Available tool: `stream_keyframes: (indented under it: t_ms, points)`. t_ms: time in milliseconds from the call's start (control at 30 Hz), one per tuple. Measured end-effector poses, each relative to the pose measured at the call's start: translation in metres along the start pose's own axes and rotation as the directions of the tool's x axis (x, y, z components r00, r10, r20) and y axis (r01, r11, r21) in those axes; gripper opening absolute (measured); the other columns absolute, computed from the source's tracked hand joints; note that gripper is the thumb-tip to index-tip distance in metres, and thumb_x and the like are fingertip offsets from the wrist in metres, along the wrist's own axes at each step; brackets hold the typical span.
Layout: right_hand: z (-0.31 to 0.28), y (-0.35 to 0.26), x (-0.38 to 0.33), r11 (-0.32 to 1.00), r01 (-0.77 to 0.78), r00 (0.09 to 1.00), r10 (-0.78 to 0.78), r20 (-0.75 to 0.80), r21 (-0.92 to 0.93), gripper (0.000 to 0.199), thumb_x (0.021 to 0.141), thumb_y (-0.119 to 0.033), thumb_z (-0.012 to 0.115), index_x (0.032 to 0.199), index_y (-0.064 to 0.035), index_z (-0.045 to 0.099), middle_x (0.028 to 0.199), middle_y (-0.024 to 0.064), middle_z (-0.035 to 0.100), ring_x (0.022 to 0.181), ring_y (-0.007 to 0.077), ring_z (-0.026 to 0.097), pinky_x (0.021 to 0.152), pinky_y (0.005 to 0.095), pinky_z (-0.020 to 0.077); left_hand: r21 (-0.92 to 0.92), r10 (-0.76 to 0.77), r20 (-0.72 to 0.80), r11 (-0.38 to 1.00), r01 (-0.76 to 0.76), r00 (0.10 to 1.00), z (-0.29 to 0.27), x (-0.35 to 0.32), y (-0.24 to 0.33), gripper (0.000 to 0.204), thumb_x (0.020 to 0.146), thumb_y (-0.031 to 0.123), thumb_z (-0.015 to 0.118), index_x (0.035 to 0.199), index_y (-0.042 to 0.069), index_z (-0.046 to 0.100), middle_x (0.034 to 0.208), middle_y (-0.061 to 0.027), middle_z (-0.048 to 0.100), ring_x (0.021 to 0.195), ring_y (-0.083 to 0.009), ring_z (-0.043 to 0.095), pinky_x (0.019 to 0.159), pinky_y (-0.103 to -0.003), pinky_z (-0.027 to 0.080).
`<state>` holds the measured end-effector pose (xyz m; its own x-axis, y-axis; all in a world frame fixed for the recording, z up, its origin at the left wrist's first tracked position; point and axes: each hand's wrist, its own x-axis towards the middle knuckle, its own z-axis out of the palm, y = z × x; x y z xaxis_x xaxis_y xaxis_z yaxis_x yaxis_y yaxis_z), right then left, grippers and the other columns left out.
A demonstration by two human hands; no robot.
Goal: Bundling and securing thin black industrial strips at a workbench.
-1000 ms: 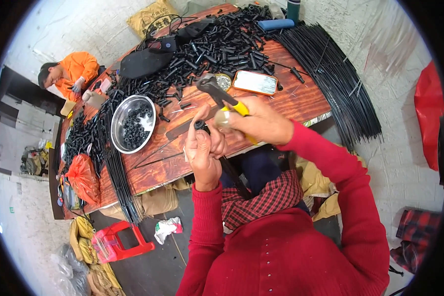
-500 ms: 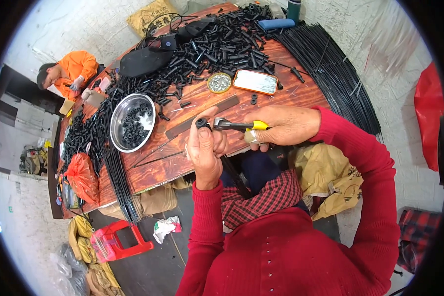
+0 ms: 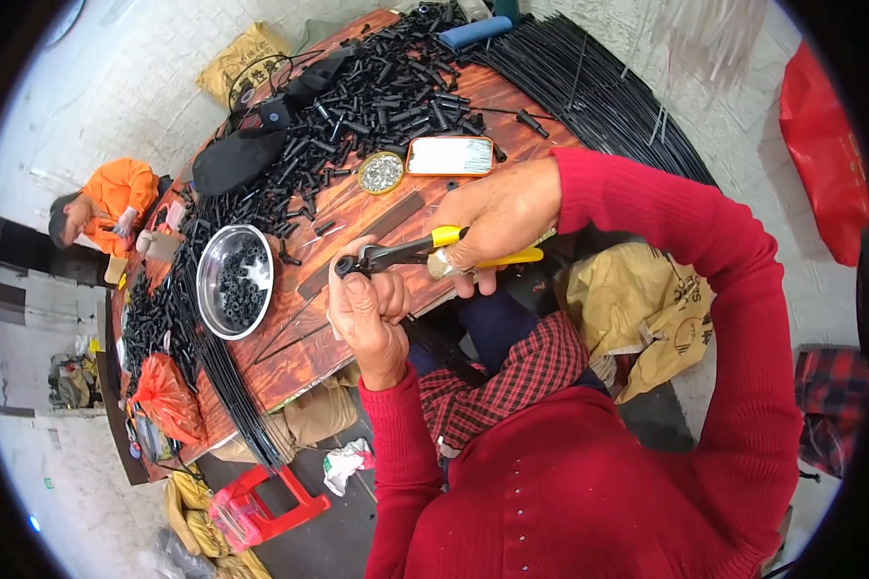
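In my left hand (image 3: 369, 323), closed with the thumb on top, is a small black tubular piece (image 3: 346, 265), its round open end facing up. My right hand (image 3: 500, 214) grips pliers with yellow handles (image 3: 447, 234), the handles spread apart. Their dark metal jaws meet the rim of the black piece; whether they pinch anything there is too small to tell. Below my left hand, a dark bundle of rods (image 3: 444, 349) slants down over the checked cloth on my lap. Part of the black piece is hidden by my fingers.
Beyond my hands stand a round tin of small metal bits (image 3: 381, 173) and a tray of thin pins (image 3: 450, 155). A steel bowl (image 3: 203, 280) holds black rings. Black tubes (image 3: 386, 106) are heaped behind; long black rods (image 3: 589, 87) lie right. A person in orange (image 3: 121, 198) sits far left.
The pliers' jaws have come up against the black piece, and the handles are spread wider. My view has shifted, so both hands and the table appear further left.
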<state>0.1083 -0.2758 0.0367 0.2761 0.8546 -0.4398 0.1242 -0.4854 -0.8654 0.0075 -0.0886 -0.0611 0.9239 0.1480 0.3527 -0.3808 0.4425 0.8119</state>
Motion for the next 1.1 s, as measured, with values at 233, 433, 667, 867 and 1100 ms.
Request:
stream_keyframes:
  t_ms: [233,433,667,867,1100]
  points:
    - [-0.009,-0.008,-0.008,0.989,-0.145,0.986,0.147,0.076,-0.037,0.04,0.103,-0.034,0.049,0.104,0.0036,0.063,0.095,0.0125,0.071,0.08,0.0175,0.07,0.071,0.0317,0.056,0.069,0.003,-0.012,0.998,-0.002,1.0,0.009,-0.002,-0.003,0.049,0.104,0.036,0.051,0.128,-0.006,0.046,0.059,0.0052,0.031,0.048,-0.0038,0.027,0.045,-0.022,0.022]
    - [-0.01,-0.011,-0.014,0.978,-0.199,0.978,0.202,0.058,-0.061,0.043,0.103,-0.034,0.046,0.099,0.0044,0.065,0.086,0.0116,0.071,0.072,0.0164,0.069,0.066,0.031,0.056,0.061,-0.007,0.011,0.998,0.006,1.0,0.015,0.001,-0.007,0.054,0.104,0.039,0.049,0.133,-0.006,0.046,0.059,0.0067,0.029,0.048,-0.0032,0.026,0.045,-0.022,0.021]
    - [0.003,-0.028,-0.017,0.952,-0.269,0.962,0.258,-0.094,-0.144,0.036,0.099,-0.028,0.047,0.095,0.0041,0.064,0.078,0.0102,0.069,0.064,0.0157,0.066,0.059,0.0305,0.055,0.143,0.041,-0.027,0.989,-0.037,0.999,0.019,0.003,-0.01,0.051,0.104,0.036,0.05,0.134,-0.005,0.045,0.061,0.0071,0.027,0.049,-0.0035,0.025,0.045,-0.022,0.019]
    - [0.034,0.003,0.015,0.926,-0.245,0.923,0.132,-0.362,-0.286,0.038,0.095,-0.021,0.05,0.071,0.0058,0.062,0.063,0.0168,0.065,0.054,0.0241,0.066,0.054,0.0378,0.054,0.223,0.063,-0.126,0.974,-0.033,0.99,0.01,0.006,-0.016,0.036,0.107,0.033,0.043,0.117,-0.001,0.049,0.059,0.0062,0.031,0.049,-0.0034,0.028,0.046,-0.023,0.022]
    - [0.045,-0.009,0.012,0.828,-0.168,0.886,-0.111,-0.45,-0.535,0.03,0.088,-0.019,0.054,0.077,0.0064,0.067,0.073,0.0238,0.067,0.067,0.0343,0.069,0.065,0.0428,0.0543,0.123,0.05,-0.082,0.992,-0.04,0.995,-0.003,-0.004,0.004,0.05,0.106,0.038,0.044,0.132,-0.005,0.048,0.063,0.0063,0.027,0.051,-0.0035,0.026,0.046,-0.022,0.021]
